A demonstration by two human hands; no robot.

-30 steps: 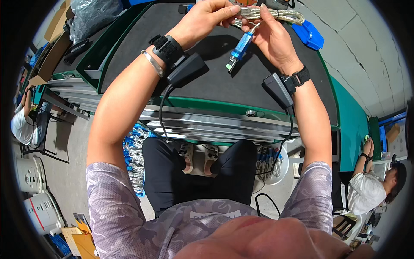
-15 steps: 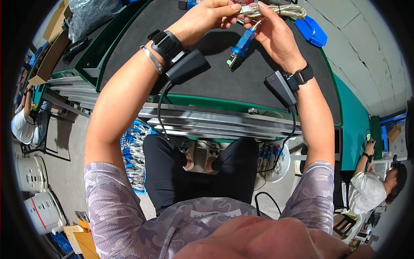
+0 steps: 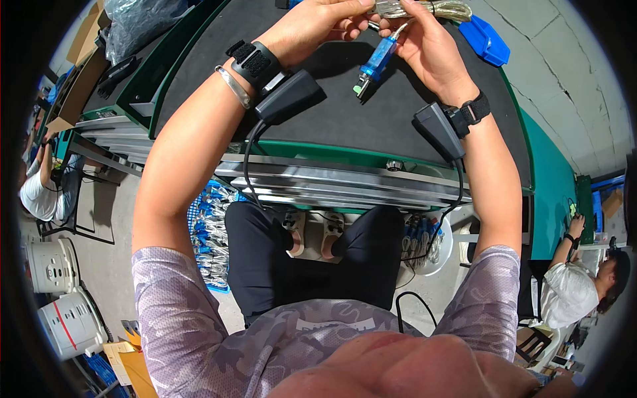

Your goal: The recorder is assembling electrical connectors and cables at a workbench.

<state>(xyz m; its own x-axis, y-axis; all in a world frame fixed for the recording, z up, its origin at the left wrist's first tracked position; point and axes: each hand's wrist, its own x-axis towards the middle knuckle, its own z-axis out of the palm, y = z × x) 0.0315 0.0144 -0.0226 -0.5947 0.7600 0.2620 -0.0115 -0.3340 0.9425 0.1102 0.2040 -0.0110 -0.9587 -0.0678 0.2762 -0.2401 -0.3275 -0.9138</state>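
At the top of the view, both my hands are on a coiled cable (image 3: 452, 10) with a clear, silvery jacket and a dark tie round its coil. My right hand (image 3: 428, 54) grips the bundle, its thumb along the top. Close by, the fingertips of my left hand (image 3: 332, 23) pinch the cable's left end, partly cut off by the upper edge. A translucent blue connector (image 3: 378, 58) dangles on a short length of cable between my hands. Its metal tip, with a small light-green piece, points down and left above the dark work mat (image 3: 265, 152).
A blue tray (image 3: 484, 41) sits at the bench's right edge. Below the bench, a blue basket (image 3: 192, 215) and a white bucket (image 3: 443, 255) hold more such cables. Black boxes are strapped at my wrists, with trailing leads. Other people (image 3: 572, 292) work at both sides.
The view has shifted slightly. My hands and the cable bundle sit a little higher in it, and the blue connector has swung slightly to the right. Both hands keep their hold.
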